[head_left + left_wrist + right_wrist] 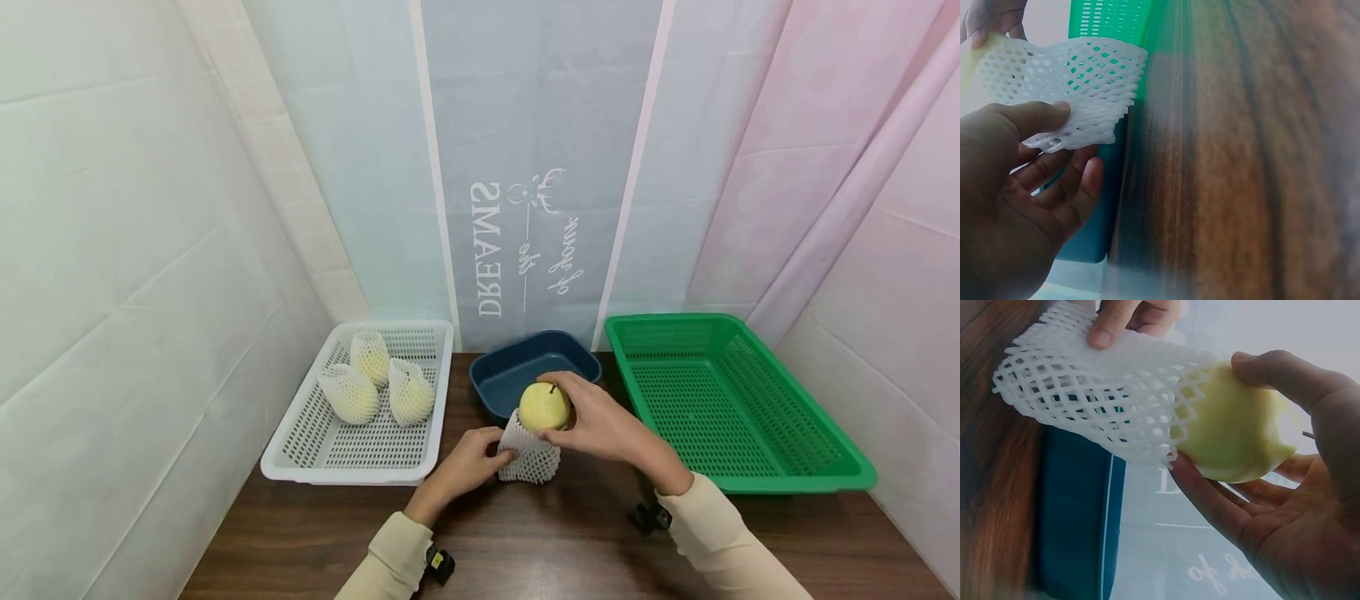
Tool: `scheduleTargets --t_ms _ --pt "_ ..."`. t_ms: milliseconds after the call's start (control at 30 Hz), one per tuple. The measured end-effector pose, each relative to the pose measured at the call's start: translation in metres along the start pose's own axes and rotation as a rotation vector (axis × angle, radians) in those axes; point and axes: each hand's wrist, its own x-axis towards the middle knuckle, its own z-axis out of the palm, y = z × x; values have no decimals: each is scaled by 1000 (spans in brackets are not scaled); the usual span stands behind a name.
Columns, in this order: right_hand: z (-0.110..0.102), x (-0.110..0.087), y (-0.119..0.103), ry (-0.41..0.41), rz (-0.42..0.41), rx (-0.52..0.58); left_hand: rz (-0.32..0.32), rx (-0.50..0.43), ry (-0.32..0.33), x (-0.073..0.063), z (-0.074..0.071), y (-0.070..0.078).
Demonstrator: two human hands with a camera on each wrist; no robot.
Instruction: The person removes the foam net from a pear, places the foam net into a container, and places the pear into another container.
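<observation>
My right hand grips a yellow-green pear by its sides, with the dark stem uncovered. One end of a white foam net sleeve covers part of the pear. The rest of that sleeve hangs off the pear as a loose tube. Pinching the sleeve between thumb and fingers is my left hand. Both hands are just in front of a dark blue basin. In the white basket at the left lie several pears in foam nets.
At the right stands a green basket with perforated walls. Behind the containers hangs a printed curtain, and pale cloth closes off the sides. The table is dark wood.
</observation>
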Motion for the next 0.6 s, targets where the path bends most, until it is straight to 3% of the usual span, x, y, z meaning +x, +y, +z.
scheduleTargets --t_ms 600 --pt "-20 8 3 31 -8 -22 -31 -20 44 0 -1 3"
